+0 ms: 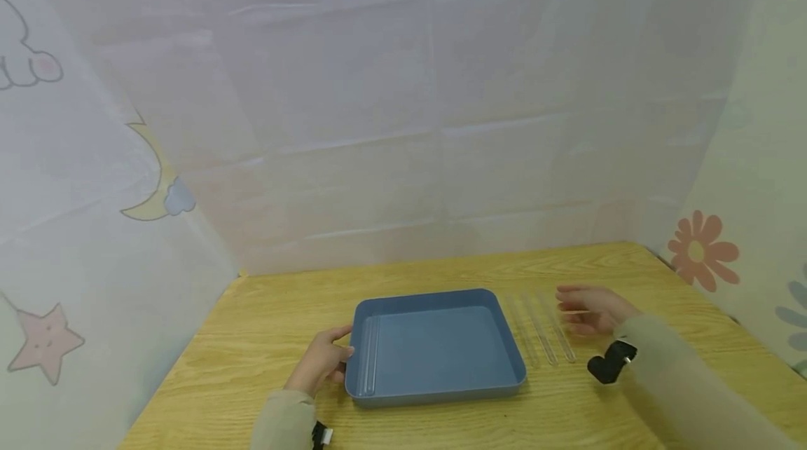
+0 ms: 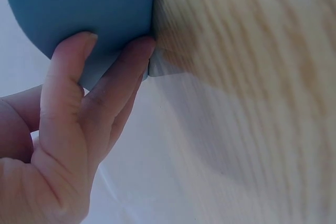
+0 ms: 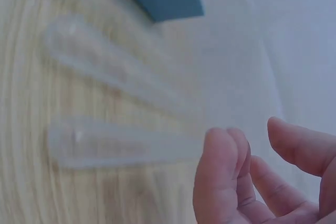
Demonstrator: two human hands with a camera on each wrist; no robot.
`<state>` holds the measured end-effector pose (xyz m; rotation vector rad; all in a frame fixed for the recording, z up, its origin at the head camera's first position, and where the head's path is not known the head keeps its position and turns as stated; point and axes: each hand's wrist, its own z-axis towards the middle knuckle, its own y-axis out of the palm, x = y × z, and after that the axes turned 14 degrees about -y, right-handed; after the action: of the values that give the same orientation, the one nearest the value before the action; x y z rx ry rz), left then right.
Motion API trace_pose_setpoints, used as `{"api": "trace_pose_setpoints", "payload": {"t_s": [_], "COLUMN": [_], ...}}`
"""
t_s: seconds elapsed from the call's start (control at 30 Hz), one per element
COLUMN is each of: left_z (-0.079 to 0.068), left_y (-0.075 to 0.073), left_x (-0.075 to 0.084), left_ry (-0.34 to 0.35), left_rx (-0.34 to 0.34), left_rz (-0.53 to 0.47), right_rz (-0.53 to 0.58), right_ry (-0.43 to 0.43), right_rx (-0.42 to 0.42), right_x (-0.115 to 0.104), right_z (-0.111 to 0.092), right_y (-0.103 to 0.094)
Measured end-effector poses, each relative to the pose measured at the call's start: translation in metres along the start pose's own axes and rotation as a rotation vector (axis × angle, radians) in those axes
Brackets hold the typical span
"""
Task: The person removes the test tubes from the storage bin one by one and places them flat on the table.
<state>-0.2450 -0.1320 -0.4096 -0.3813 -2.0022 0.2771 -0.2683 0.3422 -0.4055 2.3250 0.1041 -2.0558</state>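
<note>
Left of tray, your L hand, straight-fingered, prob. steadies it; right of it, R hand relaxed, empty, near tubes.

i see a yellow wood-grain table; creased pale sheet behind it. left of table: whitish panel with yellow moon, pink star. right of table: pale green panel with orange flower. light is soft.
</note>
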Motion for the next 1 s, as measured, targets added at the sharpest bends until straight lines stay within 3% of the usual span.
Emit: {"api": "trace_pose_setpoints", "payload": {"t_s": [0.27, 1.0], "left_z": [0.0, -0.001], "left_y": [0.0, 0.001], "left_x": [0.0, 0.004], "left_ry": [-0.013, -0.02], "left_rx": [0.017, 0.025], "left_rz": [0.011, 0.017], "right_rz": [0.02, 0.085], "right_ry": [-0.031, -0.048], "right_rx": [-0.072, -0.127], "right_x": [-0.011, -0.023], "right_z": [-0.008, -0.009], "right_y": [0.014, 0.065]}}
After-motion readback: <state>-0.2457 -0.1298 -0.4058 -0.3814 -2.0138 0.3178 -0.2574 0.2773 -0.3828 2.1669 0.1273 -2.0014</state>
